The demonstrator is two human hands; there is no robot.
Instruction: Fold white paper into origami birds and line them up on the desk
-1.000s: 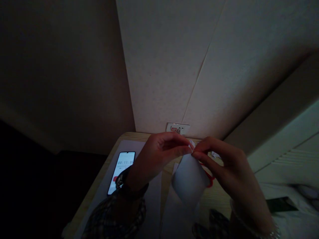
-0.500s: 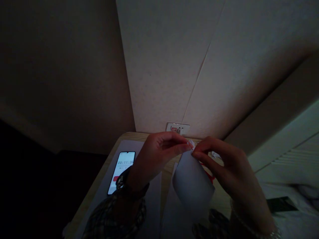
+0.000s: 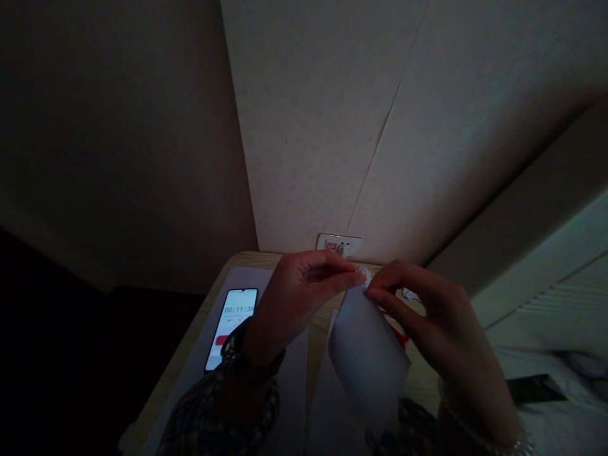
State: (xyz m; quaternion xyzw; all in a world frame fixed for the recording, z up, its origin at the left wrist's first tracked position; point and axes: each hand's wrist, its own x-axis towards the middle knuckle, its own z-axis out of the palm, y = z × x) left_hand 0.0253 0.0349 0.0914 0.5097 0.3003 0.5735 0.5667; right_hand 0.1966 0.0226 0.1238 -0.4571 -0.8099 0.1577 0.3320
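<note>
A white sheet of paper (image 3: 368, 354) hangs curved between my hands, its upper tip pinched at the top. My left hand (image 3: 308, 291) grips that tip from the left with thumb and forefinger. From the right, my right hand (image 3: 425, 310) pinches the same corner, its fingertips close beside the left ones. A small crumpled white bit (image 3: 365, 273) shows just behind the fingertips. Partly hidden behind the sheet and my right hand lies a red-handled object (image 3: 399, 337), perhaps scissors.
A phone (image 3: 232, 326) with a running timer lies on white paper (image 3: 292, 386) at the left of the small wooden table (image 3: 190, 345). A wall socket (image 3: 338, 244) sits behind the table. Crumpled paper (image 3: 410, 294) lies right; a dark green flat object (image 3: 536, 388) rests on white fabric.
Almost nothing differs. Both hands keep their pinch on the paper, and the sheet has shifted very slightly.
</note>
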